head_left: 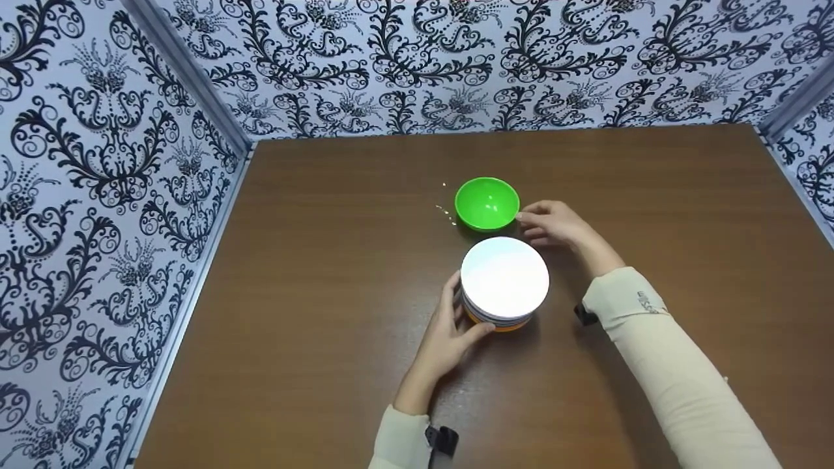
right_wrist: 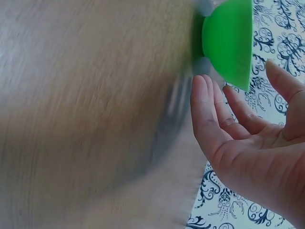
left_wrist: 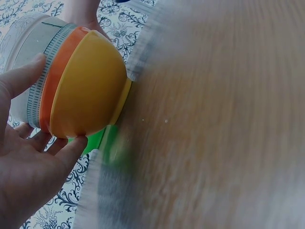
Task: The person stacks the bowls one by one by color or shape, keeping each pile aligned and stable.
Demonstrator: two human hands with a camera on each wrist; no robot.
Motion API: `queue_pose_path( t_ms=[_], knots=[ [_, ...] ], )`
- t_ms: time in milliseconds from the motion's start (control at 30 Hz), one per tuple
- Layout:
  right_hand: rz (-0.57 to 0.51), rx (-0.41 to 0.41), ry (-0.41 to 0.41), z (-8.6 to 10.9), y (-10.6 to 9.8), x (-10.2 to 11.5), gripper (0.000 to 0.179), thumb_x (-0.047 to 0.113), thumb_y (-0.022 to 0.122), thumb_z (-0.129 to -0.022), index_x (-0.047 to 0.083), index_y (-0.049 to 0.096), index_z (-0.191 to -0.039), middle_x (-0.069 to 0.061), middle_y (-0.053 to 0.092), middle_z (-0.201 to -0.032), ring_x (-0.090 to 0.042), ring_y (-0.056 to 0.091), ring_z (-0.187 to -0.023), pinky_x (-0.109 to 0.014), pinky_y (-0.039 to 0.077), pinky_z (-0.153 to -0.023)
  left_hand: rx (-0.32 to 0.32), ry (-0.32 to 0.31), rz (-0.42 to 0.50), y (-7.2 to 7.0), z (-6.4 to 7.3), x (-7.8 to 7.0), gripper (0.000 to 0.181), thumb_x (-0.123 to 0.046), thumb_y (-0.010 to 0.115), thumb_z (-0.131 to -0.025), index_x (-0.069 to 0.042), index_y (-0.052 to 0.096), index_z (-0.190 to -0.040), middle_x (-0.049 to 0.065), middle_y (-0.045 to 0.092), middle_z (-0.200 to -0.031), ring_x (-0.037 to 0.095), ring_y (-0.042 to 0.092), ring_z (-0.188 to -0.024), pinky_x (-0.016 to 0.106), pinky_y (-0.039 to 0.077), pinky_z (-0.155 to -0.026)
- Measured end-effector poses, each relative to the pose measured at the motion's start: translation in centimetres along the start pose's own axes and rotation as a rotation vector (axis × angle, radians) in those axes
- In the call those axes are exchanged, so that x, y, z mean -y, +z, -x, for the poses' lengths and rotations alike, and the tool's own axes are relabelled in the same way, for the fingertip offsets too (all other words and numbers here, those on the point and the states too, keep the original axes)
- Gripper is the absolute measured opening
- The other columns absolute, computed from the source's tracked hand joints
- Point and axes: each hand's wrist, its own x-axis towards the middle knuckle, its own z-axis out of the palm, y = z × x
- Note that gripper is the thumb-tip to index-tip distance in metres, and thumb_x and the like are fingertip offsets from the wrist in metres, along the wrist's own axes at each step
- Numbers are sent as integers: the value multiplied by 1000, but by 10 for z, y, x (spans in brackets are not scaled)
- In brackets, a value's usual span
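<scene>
A stack of bowls (head_left: 504, 277) stands near the middle of the table, its top showing bright white from above. My left hand (head_left: 444, 339) grips the stack from the left, thumb on the near side and fingers curving round the other. In the left wrist view the lowest is a yellow bowl (left_wrist: 90, 86), with an orange bowl (left_wrist: 56, 78) and patterned white ones above it. Just behind the stack sits a green bowl (head_left: 487, 204), upright with nothing visible inside. My right hand (head_left: 557, 225) is at its right side, fingertips close to the rim, fingers loosely bent and thumb apart.
Small white bits (head_left: 445, 212) lie on the brown wooden table (head_left: 326, 260) left of the green bowl. Patterned panels (head_left: 430, 71) rise along the back, left and right edges of the table.
</scene>
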Motion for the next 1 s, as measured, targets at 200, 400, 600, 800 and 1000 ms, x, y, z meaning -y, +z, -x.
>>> queue_pose_path(
  t_ms=[200,400,600,800,1000],
  knots=[
    [4,13,-6,-5,2,-1,70,32,52,-103,-7,23,-154,-30,43,-149,-42,50,-134,-49,47,-109,6,-1,0,0,0,-1,96,-28,78,-86,-19,16,-159,9,23,-164,30,29,-151,42,31,-122],
    [-24,9,7,-10,5,-1,73,32,53,-103,-5,19,-155,-28,43,-149,-40,53,-131,-38,55,-100,5,-1,11,0,0,-1,96,-25,78,-86,-20,16,-159,9,24,-163,30,30,-150,41,31,-122],
    [-68,5,17,-14,9,-2,73,31,53,-102,-3,16,-156,-27,40,-150,-39,54,-131,-29,58,-91,4,-4,9,0,0,-1,95,-26,78,-87,-19,16,-159,10,24,-164,31,29,-150,43,31,-122],
    [-109,3,32,-15,12,0,74,31,53,-103,0,14,-157,-26,45,-147,-27,65,-119,-23,58,-87,9,-5,17,0,1,-1,97,-30,78,-86,-19,16,-159,9,23,-163,28,30,-150,40,32,-122],
    [-151,9,46,-17,15,1,71,31,48,-105,-1,14,-158,-28,48,-143,-6,70,-92,-19,58,-80,5,-10,21,0,0,0,97,-32,79,-85,-19,16,-159,8,24,-163,27,30,-150,38,32,-122]
  ],
)
